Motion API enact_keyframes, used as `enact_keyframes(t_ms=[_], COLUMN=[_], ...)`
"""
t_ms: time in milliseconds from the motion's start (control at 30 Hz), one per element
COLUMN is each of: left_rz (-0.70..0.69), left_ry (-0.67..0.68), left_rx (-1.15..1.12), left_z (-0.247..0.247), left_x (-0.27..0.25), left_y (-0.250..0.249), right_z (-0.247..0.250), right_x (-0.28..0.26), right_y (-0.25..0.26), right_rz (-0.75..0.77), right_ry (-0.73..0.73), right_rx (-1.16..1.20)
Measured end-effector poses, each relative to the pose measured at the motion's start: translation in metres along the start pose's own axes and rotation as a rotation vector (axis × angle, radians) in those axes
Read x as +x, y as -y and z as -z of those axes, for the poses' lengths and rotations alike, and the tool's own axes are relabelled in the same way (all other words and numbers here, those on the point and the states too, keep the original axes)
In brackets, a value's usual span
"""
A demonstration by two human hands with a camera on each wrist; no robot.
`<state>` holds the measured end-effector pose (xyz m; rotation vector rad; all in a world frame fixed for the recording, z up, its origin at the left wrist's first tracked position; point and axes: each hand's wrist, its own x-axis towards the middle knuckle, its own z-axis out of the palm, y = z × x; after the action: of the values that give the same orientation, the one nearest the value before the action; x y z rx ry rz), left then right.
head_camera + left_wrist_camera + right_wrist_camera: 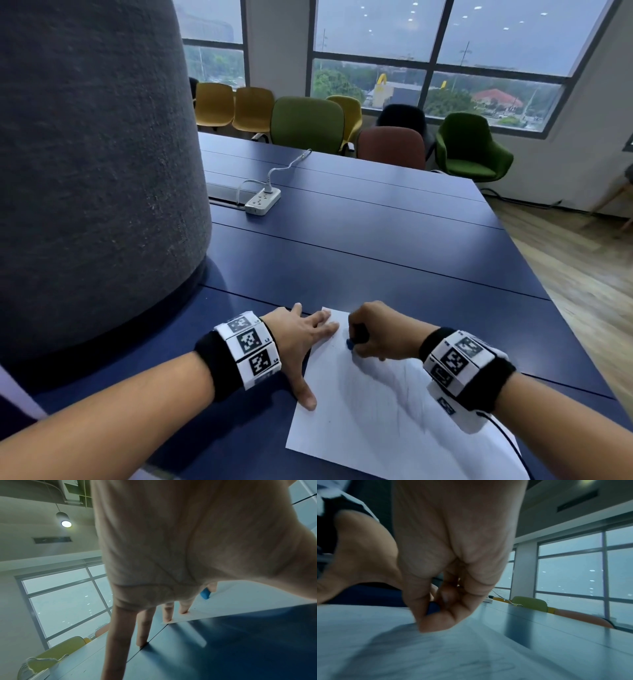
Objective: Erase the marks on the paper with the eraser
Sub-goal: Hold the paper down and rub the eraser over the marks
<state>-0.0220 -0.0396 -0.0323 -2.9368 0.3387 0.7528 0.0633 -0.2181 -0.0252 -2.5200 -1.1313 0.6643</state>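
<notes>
A white sheet of paper lies on the blue table, with faint grey pencil marks across its middle. My left hand lies flat with spread fingers; the fingertips press the paper's far left corner, and the thumb rests at its left edge. My right hand is curled around a blue eraser whose tip touches the paper near the far corner. The eraser shows blue in the left wrist view; in the right wrist view the curled fingers hide most of it.
A large grey felt-covered column stands on the left beside my left arm. A white power strip with a cable lies farther back on the blue table. Coloured chairs line the far edge under the windows. The table's right edge drops to wooden floor.
</notes>
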Motion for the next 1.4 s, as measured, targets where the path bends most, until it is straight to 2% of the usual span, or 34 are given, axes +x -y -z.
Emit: enact_keyframes(t_ms=[67,100,200,267,400,567,700,733,833,900,1033,1067,1200,1267,1367,1400], left_rz=[0.0,0.0,0.008,0.012,-0.003,0.004,-0.003,-0.006,-0.006,-0.008,-0.016,-0.015,-0.008,-0.008,0.004,0.004], left_ry=[0.006,0.008,0.014,0.017,0.018,0.017,0.009,0.009,0.011,0.009,0.008,0.012,0.013,0.016,0.044,0.049], left_rx=[0.005,0.011,0.019,0.016,0.018,0.023,0.012,0.013,0.008,0.004,0.018,0.019,0.0,0.004,0.007,0.008], left_z=[0.001,0.002,0.004,0.004,0.005,0.006,0.005,0.004,0.004,0.003,0.002,0.002,0.003,0.003,0.003,0.004], left_x=[0.0,0.0,-0.001,-0.001,0.001,-0.001,-0.001,-0.001,0.0,0.0,0.002,0.003,0.002,0.002,0.003,0.002], left_y=[-0.001,-0.001,-0.003,-0.003,-0.004,-0.004,-0.004,-0.004,-0.003,-0.001,-0.001,-0.001,-0.001,-0.001,-0.002,-0.002], right_z=[0.001,0.004,0.012,0.008,-0.004,0.001,-0.007,-0.005,0.001,-0.003,-0.008,-0.005,-0.002,-0.009,-0.014,-0.012], right_x=[-0.002,0.0,0.006,0.003,-0.005,0.002,-0.006,-0.005,0.002,-0.001,-0.012,-0.011,-0.009,-0.015,-0.021,-0.021], right_y=[0.0,-0.002,-0.008,-0.006,0.004,0.003,0.012,0.012,0.011,0.014,0.024,0.024,0.023,0.027,0.034,0.034], right_rz=[-0.003,-0.02,-0.055,-0.032,0.035,-0.006,0.066,0.056,0.014,0.025,0.06,0.045,0.008,0.033,0.072,0.063], right_ry=[0.076,0.067,-0.06,-0.082,0.097,-0.04,0.138,0.143,0.031,0.018,0.227,0.238,0.127,0.179,0.347,0.345], right_rx=[0.017,0.017,0.019,0.009,0.003,0.004,-0.008,-0.014,-0.023,-0.032,-0.064,-0.051,0.006,0.005,-0.022,-0.028])
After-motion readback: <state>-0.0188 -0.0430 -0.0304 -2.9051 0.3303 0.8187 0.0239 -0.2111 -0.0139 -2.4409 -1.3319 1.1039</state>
